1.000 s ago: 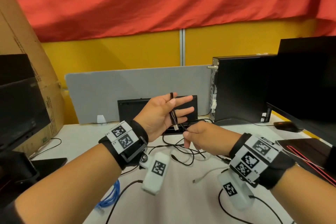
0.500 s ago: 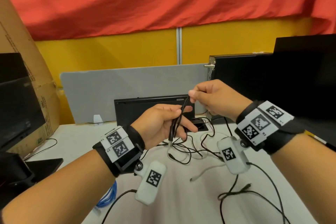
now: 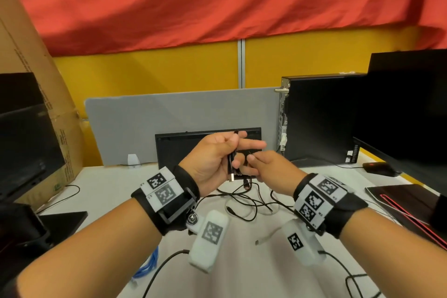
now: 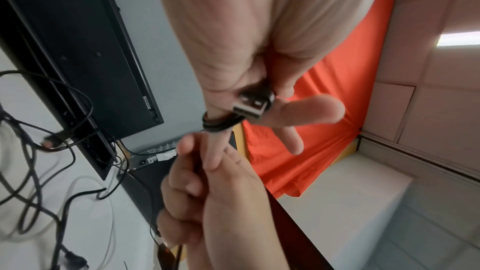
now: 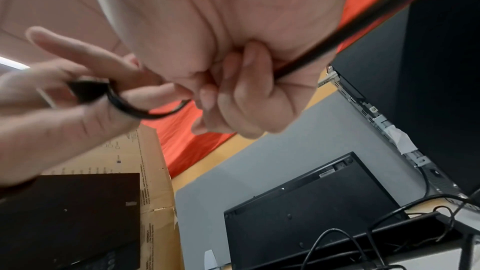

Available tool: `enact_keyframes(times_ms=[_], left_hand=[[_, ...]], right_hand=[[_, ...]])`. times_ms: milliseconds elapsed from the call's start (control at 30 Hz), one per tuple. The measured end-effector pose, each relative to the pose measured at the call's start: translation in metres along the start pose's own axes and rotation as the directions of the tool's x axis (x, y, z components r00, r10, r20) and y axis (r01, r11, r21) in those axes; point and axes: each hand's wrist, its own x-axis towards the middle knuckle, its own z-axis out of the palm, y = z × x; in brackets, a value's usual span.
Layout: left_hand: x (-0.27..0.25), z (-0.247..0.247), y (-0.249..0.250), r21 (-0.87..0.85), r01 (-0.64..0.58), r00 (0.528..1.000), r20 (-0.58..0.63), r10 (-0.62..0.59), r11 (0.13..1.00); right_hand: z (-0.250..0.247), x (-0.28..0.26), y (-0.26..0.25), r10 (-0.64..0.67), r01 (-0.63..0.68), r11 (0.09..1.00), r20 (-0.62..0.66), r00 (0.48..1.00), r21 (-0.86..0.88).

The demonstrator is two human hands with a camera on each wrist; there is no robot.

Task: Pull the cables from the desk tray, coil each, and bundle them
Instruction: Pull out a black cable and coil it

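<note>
My left hand (image 3: 235, 152) is raised palm-up above the desk and holds a thin black USB cable (image 3: 230, 164). Its silver plug (image 4: 250, 108) pokes out below the thumb. A few turns of the cable (image 4: 218, 124) loop round the left fingers. Just to the right, my right hand (image 3: 254, 164) pinches the running part of the same cable (image 5: 324, 38) in curled fingers, close against the left fingertips. Below the hands, a tangle of black and white cables (image 3: 244, 203) lies on the white desk, trailing from the black desk tray (image 5: 389, 233).
A black keyboard (image 3: 183, 147) leans on the grey divider (image 3: 169, 113) behind the hands. A black PC tower (image 3: 321, 116) and monitor (image 3: 406, 109) stand right, another monitor (image 3: 24, 143) and cardboard (image 3: 48, 94) left. A blue cable (image 3: 150, 264) and a mouse (image 3: 379, 168) lie on the desk.
My right hand lifted the cable up over the left fingers, then came back down against the left hand. Another turn now lies round the left fingers.
</note>
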Motion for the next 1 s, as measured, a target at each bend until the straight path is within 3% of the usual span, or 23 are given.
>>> enact_keyframes(times_ms=[100, 233, 400, 600, 867, 1000], left_hand=[[0.004, -0.008, -0.003, -0.076, -0.039, 0.998, -0.051, 0.035, 0.996], [0.014, -0.017, 0.004, -0.165, -0.156, 0.981, -0.142, 0.133, 0.974], [0.014, -0.024, -0.002, 0.086, -0.153, 0.979, -0.122, 0.162, 0.985], [0.004, -0.027, -0.006, 0.273, -0.068, 0.995, -0.05, 0.085, 0.96], [-0.003, -0.008, -0.001, 0.289, 0.041, 0.994, 0.084, -0.068, 0.956], [-0.008, -0.004, 0.001, 0.217, 0.104, 0.982, 0.135, -0.135, 0.971]], right_hand=[[-0.006, -0.004, -0.002, 0.04, -0.035, 0.995, 0.048, 0.998, -0.097], [0.003, -0.016, -0.008, 0.066, -0.024, 0.983, 0.224, 0.972, -0.184], [0.006, -0.03, -0.027, 0.007, 0.041, 0.987, 0.298, 0.954, -0.154], [-0.025, -0.034, -0.049, -0.12, 0.135, 0.989, 0.198, 0.973, -0.065], [-0.046, -0.023, -0.054, -0.124, 0.121, 0.989, 0.03, 0.992, 0.089], [-0.053, -0.018, -0.047, -0.218, 0.222, 0.975, -0.116, 0.969, 0.025]])
